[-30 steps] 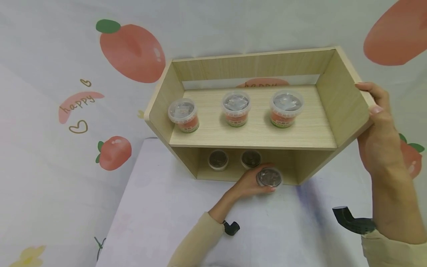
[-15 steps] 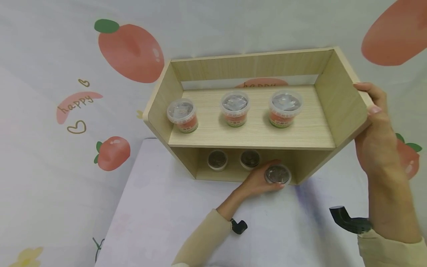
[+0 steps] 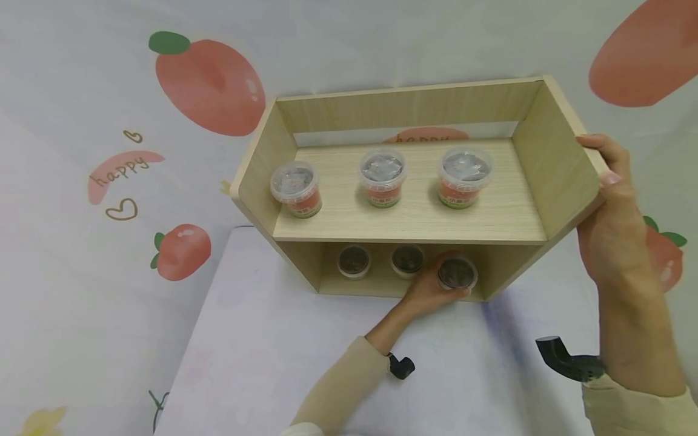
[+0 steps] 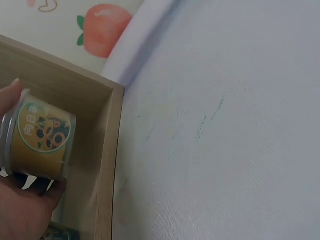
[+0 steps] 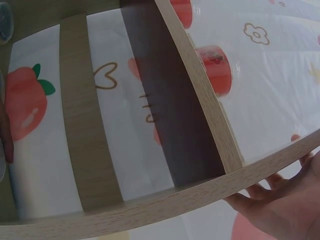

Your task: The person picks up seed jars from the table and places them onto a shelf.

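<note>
My left hand (image 3: 427, 292) grips a lidded plastic tub (image 3: 457, 274) at the right end of the lower compartment of a two-tier wooden shelf (image 3: 414, 229). In the left wrist view this tub (image 4: 44, 135) has a yellow body with a printed round label, and fingers and thumb lie on either side of it. Whether its base touches the bottom board I cannot tell. Two similar tubs, a middle one (image 3: 407, 260) and a left one (image 3: 354, 261), stand to its left. My right hand (image 3: 620, 224) holds the front edge of the shelf's right side panel.
On the upper board stand three orange-red lidded tubs: left (image 3: 296, 189), middle (image 3: 383, 177) and right (image 3: 465, 177). A white-covered table (image 3: 262, 339) lies below the shelf. Behind is a fruit-printed cloth (image 3: 349, 42).
My left hand has moved right and deeper into the lower compartment, carrying the tub from in front of the shelf. My right hand keeps its hold on the side panel.
</note>
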`<state>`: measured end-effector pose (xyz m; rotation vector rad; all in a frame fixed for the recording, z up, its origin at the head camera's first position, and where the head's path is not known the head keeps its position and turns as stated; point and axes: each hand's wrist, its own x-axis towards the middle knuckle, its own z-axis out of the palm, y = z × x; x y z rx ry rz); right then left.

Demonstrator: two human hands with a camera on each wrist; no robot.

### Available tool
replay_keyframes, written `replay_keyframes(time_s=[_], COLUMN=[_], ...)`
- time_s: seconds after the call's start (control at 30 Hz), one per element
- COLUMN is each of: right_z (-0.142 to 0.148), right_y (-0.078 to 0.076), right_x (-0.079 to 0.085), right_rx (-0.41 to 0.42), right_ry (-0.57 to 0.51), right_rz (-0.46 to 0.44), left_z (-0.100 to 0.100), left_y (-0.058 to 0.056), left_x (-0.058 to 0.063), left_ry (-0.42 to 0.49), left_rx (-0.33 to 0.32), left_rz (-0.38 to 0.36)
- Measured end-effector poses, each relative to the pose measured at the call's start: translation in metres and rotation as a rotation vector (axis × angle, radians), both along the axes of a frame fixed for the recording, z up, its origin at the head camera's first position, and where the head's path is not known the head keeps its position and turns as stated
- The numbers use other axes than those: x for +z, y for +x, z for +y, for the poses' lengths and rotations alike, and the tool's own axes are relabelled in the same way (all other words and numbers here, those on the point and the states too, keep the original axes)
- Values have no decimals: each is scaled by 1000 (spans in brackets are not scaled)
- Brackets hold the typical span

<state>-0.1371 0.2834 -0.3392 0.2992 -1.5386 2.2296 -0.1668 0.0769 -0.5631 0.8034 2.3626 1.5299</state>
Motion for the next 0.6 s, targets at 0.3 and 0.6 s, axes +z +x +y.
replay_keyframes(time_s=[0.3, 0.6], right_z=[-5, -1], right_y=[3, 3], right_x=[2, 1], right_rx=[-13, -21], right_ry=[12, 33], right_rz=[-17, -18], left_z=[5, 4], left_y=[-6, -9], left_x=[-2, -5], left_ry=[-37, -47], left_rx=[58, 111], left_rz=[-26, -32])
